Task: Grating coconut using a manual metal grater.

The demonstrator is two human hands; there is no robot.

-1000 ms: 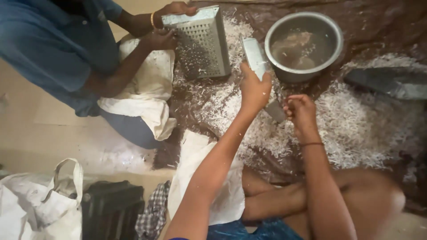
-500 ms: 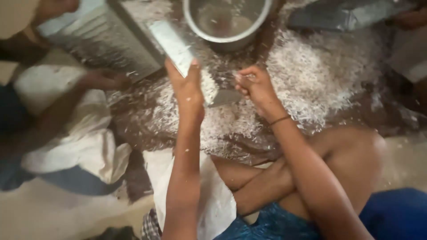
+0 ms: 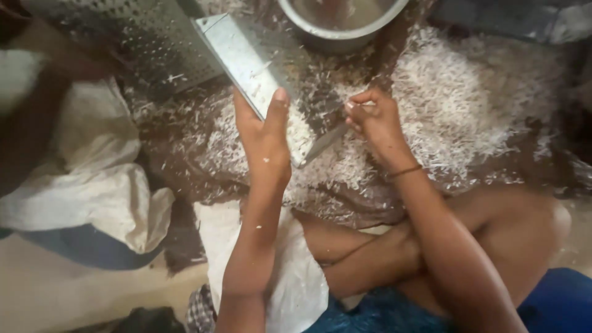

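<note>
Head view looks down on a person sitting cross-legged on the floor, working a flat metal grater (image 3: 259, 68) over a brown sheet (image 3: 179, 160). Their left hand (image 3: 266, 145) wraps the grater's lower end, thumb lying up along its face, and props it at a slant toward eleven o'clock. Their right hand (image 3: 376, 120), at three o'clock from the grater, has its fingers pinched together on something small and pale; I cannot tell what it is, since it is nearly hidden in the fingertips. A thin metal strip, perhaps a blade or the grater's edge, runs between the two hands.

White shreds (image 3: 456, 117) lie heaped on the sheet from one to three o'clock of that hand. A metal pot (image 3: 342, 24) stands at twelve o'clock, just beyond the grater's top. At ten o'clock a second, box-shaped grater (image 3: 142, 43) is steadied by another person, whose arm shows blurred at the left edge above a white cloth (image 3: 80, 185).

With so little left to hold, I would judge that short strokes, fingertips kept off the teeth and a firm grip on the grater serve best.
</note>
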